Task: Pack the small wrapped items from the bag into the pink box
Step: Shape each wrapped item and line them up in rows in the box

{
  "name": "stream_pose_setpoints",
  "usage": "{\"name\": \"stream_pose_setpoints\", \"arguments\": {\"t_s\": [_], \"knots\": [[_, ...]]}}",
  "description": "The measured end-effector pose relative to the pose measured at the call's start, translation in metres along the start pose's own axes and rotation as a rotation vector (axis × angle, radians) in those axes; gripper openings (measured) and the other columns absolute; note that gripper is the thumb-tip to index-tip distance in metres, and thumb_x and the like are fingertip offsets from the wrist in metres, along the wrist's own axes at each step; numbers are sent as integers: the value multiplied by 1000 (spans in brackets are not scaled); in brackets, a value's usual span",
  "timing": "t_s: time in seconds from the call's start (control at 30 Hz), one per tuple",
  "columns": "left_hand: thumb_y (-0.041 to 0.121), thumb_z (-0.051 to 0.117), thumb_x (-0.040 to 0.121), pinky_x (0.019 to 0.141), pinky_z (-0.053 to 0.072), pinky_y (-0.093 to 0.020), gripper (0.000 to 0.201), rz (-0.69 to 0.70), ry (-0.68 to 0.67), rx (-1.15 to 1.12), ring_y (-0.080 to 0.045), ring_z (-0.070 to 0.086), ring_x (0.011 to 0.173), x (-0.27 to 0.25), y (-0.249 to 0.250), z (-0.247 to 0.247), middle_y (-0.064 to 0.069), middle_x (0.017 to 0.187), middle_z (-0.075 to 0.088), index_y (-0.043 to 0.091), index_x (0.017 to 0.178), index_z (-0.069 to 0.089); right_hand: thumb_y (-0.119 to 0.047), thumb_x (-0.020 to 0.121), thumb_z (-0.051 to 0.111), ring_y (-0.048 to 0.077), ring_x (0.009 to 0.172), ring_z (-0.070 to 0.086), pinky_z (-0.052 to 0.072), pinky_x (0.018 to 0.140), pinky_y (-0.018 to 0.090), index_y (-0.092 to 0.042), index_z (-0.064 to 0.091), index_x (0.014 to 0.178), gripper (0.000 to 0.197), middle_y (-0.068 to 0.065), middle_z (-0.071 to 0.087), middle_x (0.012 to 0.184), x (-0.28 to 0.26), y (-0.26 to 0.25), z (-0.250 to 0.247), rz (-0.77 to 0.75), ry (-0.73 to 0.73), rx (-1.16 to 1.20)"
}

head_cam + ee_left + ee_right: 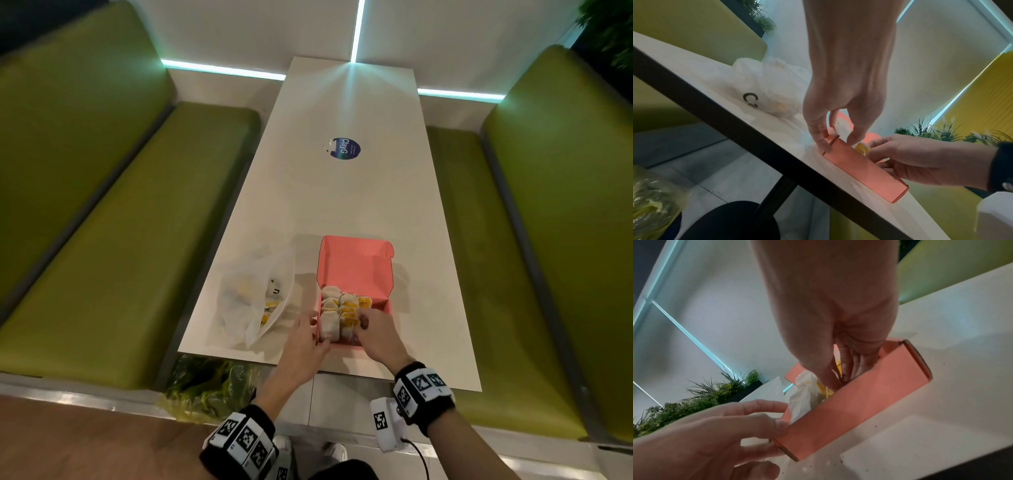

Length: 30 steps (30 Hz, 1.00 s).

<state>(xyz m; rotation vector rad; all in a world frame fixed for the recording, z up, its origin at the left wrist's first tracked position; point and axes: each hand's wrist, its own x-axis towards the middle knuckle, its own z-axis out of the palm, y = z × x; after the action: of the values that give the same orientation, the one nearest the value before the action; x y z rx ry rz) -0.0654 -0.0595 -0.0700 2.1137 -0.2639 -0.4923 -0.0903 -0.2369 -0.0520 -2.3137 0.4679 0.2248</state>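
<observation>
Fingers of left hand (pixel 306 337) grip pink box (pixel 356 263); right hand (pixel 378 332) pinches wrapped item (pixel 861 147).

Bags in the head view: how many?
2. A white plastic bag lies on the table, left of the pink box. A yellowish bag of greens sits below the table's near-left corner. No others are visible.

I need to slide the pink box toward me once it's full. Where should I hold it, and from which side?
Grip the pink box by its two short side walls, one hand on each, coming from above and outside. The left hand already holds the left wall. The near wall is low, and the lid stands open at the back, blocking that side.
</observation>
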Motion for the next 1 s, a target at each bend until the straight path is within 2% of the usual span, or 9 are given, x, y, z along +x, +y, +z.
{"name": "stream_pose_setpoints", "arguments": {"t_s": [0.1,0.17,0.3,0.37,0.47,0.63,0.77,0.9,1.0], "knots": [[19,69,85,92,51,-36,56,8,3,-16,-19,57,107,2,0,0,-3,121,54,14,135,43,-15,82,70,14,60,45,35,55,23,-14,52,73,20,-3,52,65,-7,0,2,5,-4,79],[21,71,85,91,51,-35,57,10,5,-27,-18,57,106,2,0,1,-1,122,52,14,135,43,-19,75,79,13,63,47,39,58,26,-12,55,79,25,-3,54,68,-10,0,4,19,-16,105],[21,70,86,90,51,-33,56,14,-1,-7,-17,56,106,2,-1,2,-3,121,52,13,134,43,-3,70,72,24,70,55,47,64,38,-9,56,81,20,7,61,74,-4,1,8,47,-7,34],[15,68,86,88,49,-28,53,18,-5,9,-18,56,104,2,-1,3,-5,121,53,13,133,42,1,69,70,21,68,52,45,62,33,-9,57,79,20,4,58,71,-1,1,8,57,-4,39],[10,65,85,86,45,-24,51,20,-4,27,-18,56,104,2,-2,4,-7,121,54,13,131,42,1,71,72,16,62,50,38,52,17,-6,58,81,19,1,57,68,3,1,7,66,29,65],[11,65,85,87,46,-26,53,21,-9,35,-18,55,105,2,-2,3,-6,121,52,12,133,42,-8,74,76,14,62,50,33,51,16,-6,57,83,21,-1,56,67,3,0,8,93,48,71],[11,65,85,89,47,-27,53,18,-9,35,-17,56,105,3,-2,3,-5,122,53,14,133,42,-14,74,77,11,62,50,37,52,16,-6,59,87,24,-2,57,69,-1,0,4,108,46,77],[12,65,86,91,49,-28,57,13,-14,39,-15,57,104,2,-2,2,-5,125,52,15,137,40,-22,77,74,9,70,56,38,58,17,-12,63,81,15,-2,64,74,-3,-1,-3,123,75,68],[11,65,86,91,47,-26,57,9,-22,41,-14,56,104,2,-2,2,-5,127,52,15,138,40,-24,79,72,15,77,61,40,60,19,-19,61,72,14,-1,66,76,1,-3,-5,127,93,78]]}}
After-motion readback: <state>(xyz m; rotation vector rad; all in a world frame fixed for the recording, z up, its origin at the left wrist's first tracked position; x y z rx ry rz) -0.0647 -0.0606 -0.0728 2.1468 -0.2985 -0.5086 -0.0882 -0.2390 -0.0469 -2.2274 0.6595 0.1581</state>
